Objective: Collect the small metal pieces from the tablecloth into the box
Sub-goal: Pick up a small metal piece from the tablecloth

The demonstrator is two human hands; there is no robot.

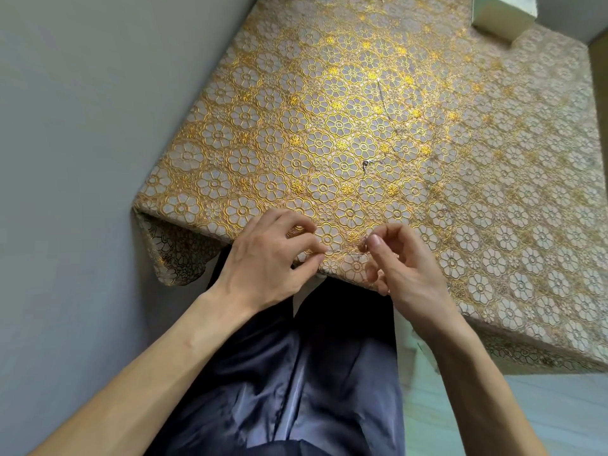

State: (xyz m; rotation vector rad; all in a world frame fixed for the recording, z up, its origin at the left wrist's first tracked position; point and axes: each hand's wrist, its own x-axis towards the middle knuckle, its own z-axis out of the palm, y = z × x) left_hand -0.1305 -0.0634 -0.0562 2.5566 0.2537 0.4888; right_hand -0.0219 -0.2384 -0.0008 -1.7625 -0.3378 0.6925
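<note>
Both hands sit at the near edge of the tablecloth [362, 126]: left hand [263, 255] curled, fingertips on the cloth, probably steadying it, grip unclear, while right hand [404, 268] seems to pinch a tiny metal piece [363, 247], bound for the box [500, 14] at the far corner.

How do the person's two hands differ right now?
The left hand lies back-up, its curled fingertips on the tablecloth at the near edge. The right hand is turned sideways, thumbnail showing, its fingers curled towards the thumb. Both are curled at that edge; whether either holds anything is too small to tell.
</note>
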